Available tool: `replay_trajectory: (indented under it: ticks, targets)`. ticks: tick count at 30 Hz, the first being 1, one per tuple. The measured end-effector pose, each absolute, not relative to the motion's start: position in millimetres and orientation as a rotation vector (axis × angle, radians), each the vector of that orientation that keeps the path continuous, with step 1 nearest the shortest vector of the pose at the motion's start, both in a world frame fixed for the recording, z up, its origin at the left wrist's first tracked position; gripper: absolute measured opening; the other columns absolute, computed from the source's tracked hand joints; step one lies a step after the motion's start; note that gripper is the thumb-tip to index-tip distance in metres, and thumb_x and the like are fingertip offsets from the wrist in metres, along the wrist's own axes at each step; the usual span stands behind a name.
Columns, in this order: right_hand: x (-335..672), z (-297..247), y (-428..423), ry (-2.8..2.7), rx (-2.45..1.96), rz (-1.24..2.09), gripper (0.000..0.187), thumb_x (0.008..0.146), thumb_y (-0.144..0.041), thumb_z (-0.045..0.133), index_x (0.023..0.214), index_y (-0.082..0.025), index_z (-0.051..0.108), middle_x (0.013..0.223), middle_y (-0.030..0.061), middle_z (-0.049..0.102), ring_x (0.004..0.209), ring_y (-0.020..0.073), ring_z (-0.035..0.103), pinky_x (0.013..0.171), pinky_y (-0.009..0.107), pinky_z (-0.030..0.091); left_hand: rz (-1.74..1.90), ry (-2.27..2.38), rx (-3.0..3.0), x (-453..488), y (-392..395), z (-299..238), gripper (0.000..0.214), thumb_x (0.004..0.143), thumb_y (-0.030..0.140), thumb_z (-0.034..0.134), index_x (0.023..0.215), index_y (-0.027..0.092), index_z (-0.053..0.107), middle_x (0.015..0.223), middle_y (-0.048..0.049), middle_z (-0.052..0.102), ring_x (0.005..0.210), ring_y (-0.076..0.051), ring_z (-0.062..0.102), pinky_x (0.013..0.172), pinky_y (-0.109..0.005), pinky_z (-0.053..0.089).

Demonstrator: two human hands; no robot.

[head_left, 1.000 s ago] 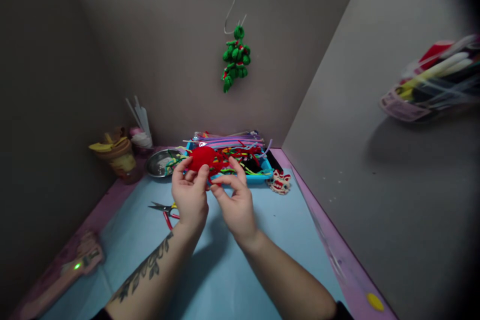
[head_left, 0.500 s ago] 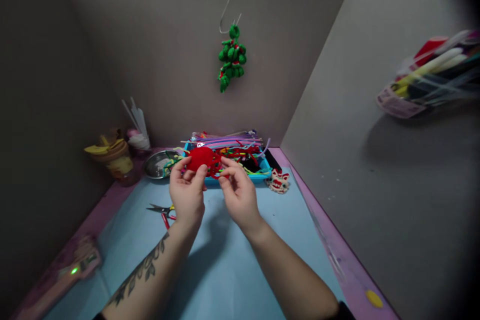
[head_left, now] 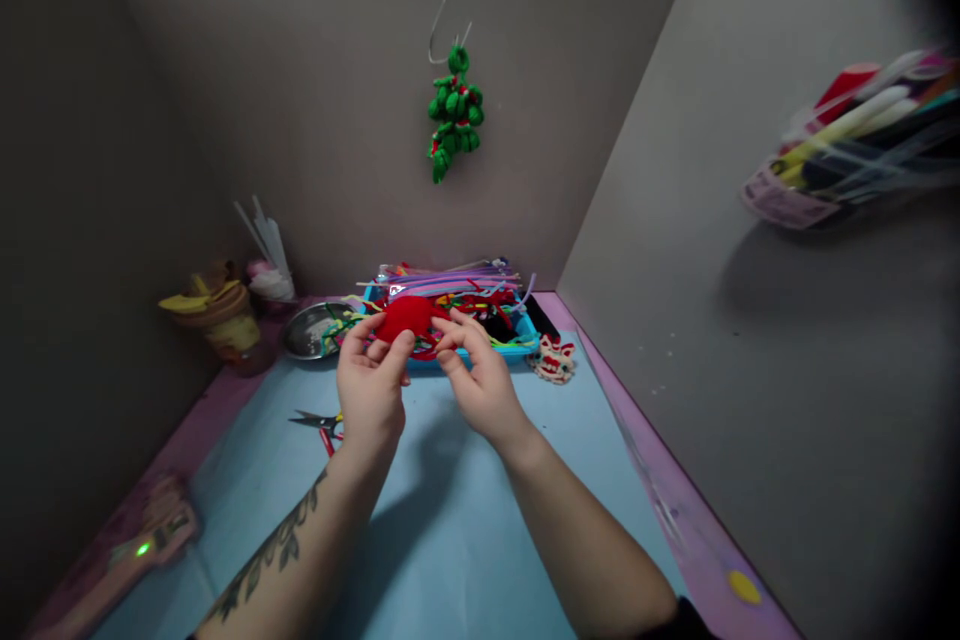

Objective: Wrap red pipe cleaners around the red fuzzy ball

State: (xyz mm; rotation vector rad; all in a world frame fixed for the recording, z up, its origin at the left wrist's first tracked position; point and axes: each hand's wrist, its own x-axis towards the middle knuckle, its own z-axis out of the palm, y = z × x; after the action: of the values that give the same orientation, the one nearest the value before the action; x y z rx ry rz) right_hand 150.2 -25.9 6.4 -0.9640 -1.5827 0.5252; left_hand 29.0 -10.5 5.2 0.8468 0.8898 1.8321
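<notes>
A red fuzzy rounded piece (head_left: pixel 407 318), seemingly made of chenille stems, is held up above the blue work surface. My left hand (head_left: pixel 373 380) pinches its left and lower edge between thumb and fingers. At its right side, my right hand (head_left: pixel 480 375) is closed with bent fingertips on the loose red loops. The fine detail where those fingertips meet the loops is too small to make out. Behind the piece stands a blue tray (head_left: pixel 517 352) full of colored chenille stems. Scissors (head_left: pixel 319 422) with red and yellow handles lie beside my left wrist, partly hidden by it.
A metal bowl (head_left: pixel 304 345) and a pot (head_left: pixel 229 325) stand left. A pink glue gun (head_left: pixel 154 545) lies front left. A lion-face ornament (head_left: pixel 555 360) lies right of the tray. Grey panels surround the table; a green ornament (head_left: pixel 455 115) and a pen holder (head_left: pixel 795 200) hang there.
The view has shifted slightly, so the surroundings sit a little further left. The red piece has turned slightly between my hands, and my right fingers have moved a bit at its edge.
</notes>
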Motion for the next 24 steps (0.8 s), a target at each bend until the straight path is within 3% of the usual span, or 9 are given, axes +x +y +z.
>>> replay_trajectory:
  ticks: [3, 8, 13, 19, 22, 24]
  targets:
    - [154.9, 9.7, -26.1, -1.53, -0.906, 0.623, 0.01, 0.091, -0.029, 0.051, 0.086, -0.023, 0.056, 0.117, 0.0075, 0.069, 0.128, 0.0204, 0.049, 0.107, 0.046, 0.036, 1.873, 0.922, 0.847, 25.2, -6.0, 5.2, 0.046, 0.062, 0.025, 0.081, 0.101, 0.018, 0.055, 0.057, 0.0071, 0.056, 0.04, -0.004, 0.043, 0.036, -0.014, 0.03]
    - [154.6, 10.4, -25.3, -1.381, -0.78, 0.907, 0.016, 0.089, -0.038, 0.056, 0.086, -0.022, 0.057, 0.104, 0.0071, 0.073, 0.1, 0.0193, 0.067, 0.091, 0.039, 0.051, 1.906, 1.016, 1.004, 25.1, -9.0, 6.3, 0.04, 0.066, 0.024, 0.078, 0.1, 0.02, 0.058, 0.064, 0.0045, 0.059, 0.047, -0.007, 0.05, 0.042, -0.016, 0.037]
    - [158.9, 9.4, -19.2, -1.234, -0.748, 1.009, 0.022, 0.077, -0.043, 0.068, 0.079, -0.022, 0.063, 0.085, 0.0033, 0.072, 0.082, 0.0181, 0.068, 0.079, 0.036, 0.056, 1.881, 1.044, 1.148, 26.5, -10.5, 2.1, 0.037, 0.065, 0.02, 0.079, 0.098, 0.021, 0.062, 0.063, 0.0049, 0.057, 0.048, -0.007, 0.049, 0.045, -0.017, 0.038]
    - [183.7, 10.7, -6.5, -0.941, -0.709, 1.001, 0.024, 0.075, -0.042, 0.068, 0.072, -0.023, 0.053, 0.067, -0.0006, 0.068, 0.068, 0.0166, 0.066, 0.068, 0.033, 0.054, 1.83, 0.955, 0.91, 18.0, 4.6, -1.1, 0.044, 0.063, 0.025, 0.08, 0.099, 0.019, 0.056, 0.054, 0.0085, 0.052, 0.04, -0.005, 0.042, 0.038, -0.015, 0.031]
    - [184.5, 13.6, -9.5, -1.147, -0.843, 0.924, 0.018, 0.077, -0.034, 0.064, 0.068, -0.022, 0.055, 0.059, -0.0022, 0.064, 0.062, 0.015, 0.062, 0.066, 0.03, 0.05, 1.833, 0.954, 0.877, 16.5, 7.7, -1.8, 0.047, 0.061, 0.026, 0.081, 0.1, 0.018, 0.055, 0.056, 0.0071, 0.055, 0.042, -0.006, 0.046, 0.038, -0.014, 0.032]
    - [179.3, 14.6, -14.0, -1.367, -0.981, 0.812, 0.013, 0.079, -0.03, 0.061, 0.07, -0.021, 0.06, 0.065, -0.0007, 0.066, 0.066, 0.0154, 0.062, 0.067, 0.029, 0.049, 1.829, 0.98, 0.913, 17.7, 6.6, -1.9, 0.047, 0.062, 0.027, 0.08, 0.101, 0.018, 0.055, 0.058, 0.0059, 0.058, 0.043, -0.006, 0.047, 0.038, -0.014, 0.033]
